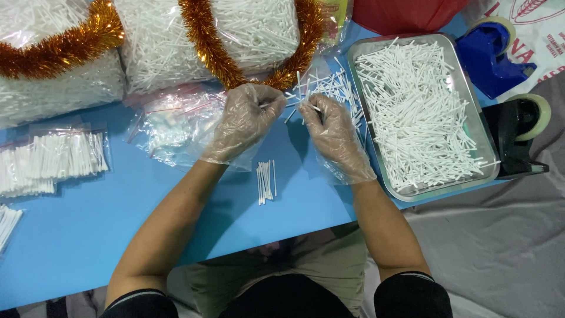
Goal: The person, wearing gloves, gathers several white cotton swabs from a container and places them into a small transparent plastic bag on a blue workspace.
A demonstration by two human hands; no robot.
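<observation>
Blue tabletop (88,235) fills the view from above, crowded along its far edge with large clear bags of white sticks (247,29) draped in orange-gold tinsel (206,35). At its centre, a person's two hands, each in a loose transparent glove, work close together over a scattered pile of loose white sticks (329,85). The left hand (244,121) is curled shut, its fingertips pinched on what seems to be a stick, though the glove blurs the grip. The right hand (335,132) is likewise closed, pinching a single white stick (312,107) that juts out toward the left hand — the two hands are nearly touching.

Just below the hands, a small neat bundle of white sticks (266,181) lies on the bare blue surface, apart from the loose pile. Under and beside the left hand sits an empty-looking clear zip bag (170,126). Farther left, filled packets of sticks (59,159) lie flat in a row.

To the right hand's side, a rectangular metal tray (487,153) holds a deep heap of the same sticks. Beyond it stand a blue tape dispenser (491,59) and a black tape dispenser (518,141), near a grey cloth (500,247) off the table's edge.
</observation>
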